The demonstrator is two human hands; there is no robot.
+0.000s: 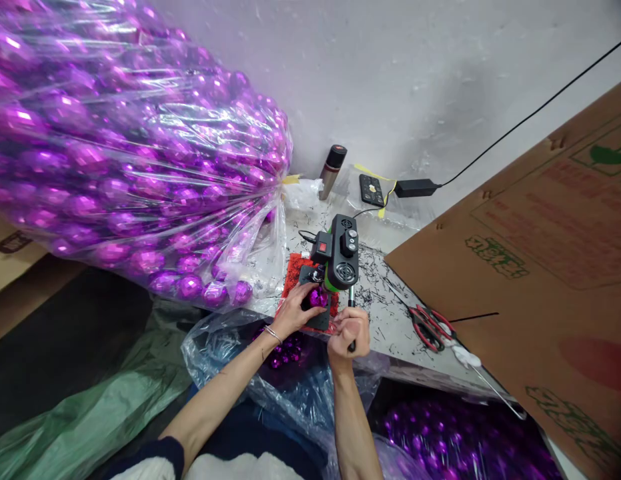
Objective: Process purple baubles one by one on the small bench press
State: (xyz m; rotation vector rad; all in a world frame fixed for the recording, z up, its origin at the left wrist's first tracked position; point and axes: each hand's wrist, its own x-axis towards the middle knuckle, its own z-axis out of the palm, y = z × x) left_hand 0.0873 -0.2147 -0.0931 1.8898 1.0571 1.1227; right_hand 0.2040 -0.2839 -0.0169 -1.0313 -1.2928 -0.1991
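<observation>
A small black-and-green bench drill press (337, 257) stands on a red mat (292, 273) at the table's near edge. My left hand (295, 312) is closed round a shiny purple faceted ball (317, 297) and holds it on the black base under the drill bit. My right hand (347, 332) is wrapped round the machine's black lever handle (351, 303) on its right side. A thin bracelet sits on my left wrist.
A huge clear bag of purple balls (120, 153) fills the left. More purple balls lie in bags near my lap (287, 350) and at lower right (455, 437). Red scissors (427, 327), a thermos (333, 170), a remote (371, 190), a power adapter (415, 188) and a cardboard sheet (535, 267) surround the machine.
</observation>
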